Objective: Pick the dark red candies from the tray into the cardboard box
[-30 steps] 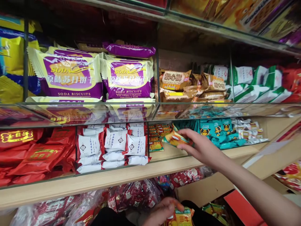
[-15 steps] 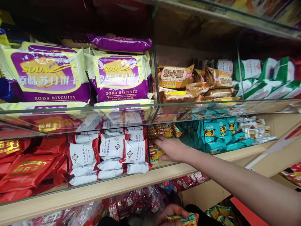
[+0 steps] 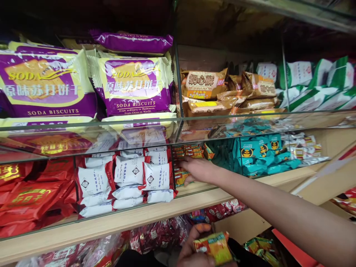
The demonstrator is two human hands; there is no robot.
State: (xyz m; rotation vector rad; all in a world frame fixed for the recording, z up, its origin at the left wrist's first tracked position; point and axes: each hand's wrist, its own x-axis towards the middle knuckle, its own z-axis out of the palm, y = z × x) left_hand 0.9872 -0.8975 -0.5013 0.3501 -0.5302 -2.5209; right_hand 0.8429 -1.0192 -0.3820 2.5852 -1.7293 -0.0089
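My right hand (image 3: pixel 198 170) reaches into the lower shelf compartment of small orange-and-green snack packets (image 3: pixel 182 178). Its thumb and fingers are apart over the packets, with the fingertips partly lost among them. At the bottom of the view, my left hand (image 3: pixel 191 246) is closed around a snack packet (image 3: pixel 214 247) of the same orange, yellow and green kind. Whether more packets lie under that one I cannot tell. White-and-red wrapped pastries (image 3: pixel 158 176) are stacked just left of my right hand, and teal packets (image 3: pixel 258 150) lie to its right.
A glass shelf edge (image 3: pixel 133 138) runs above my right arm, carrying purple soda biscuits (image 3: pixel 133 85), brown packets (image 3: pixel 204 83) and green-and-white packets (image 3: pixel 300 74). Red packets (image 3: pixel 30 196) fill the lower left. Below the wooden ledge (image 3: pixel 111 226) are more bagged sweets (image 3: pixel 155 237).
The left hand has risen, bringing more of its snack packet into view. My right hand has shifted slightly among the orange packets. The view has moved a little.
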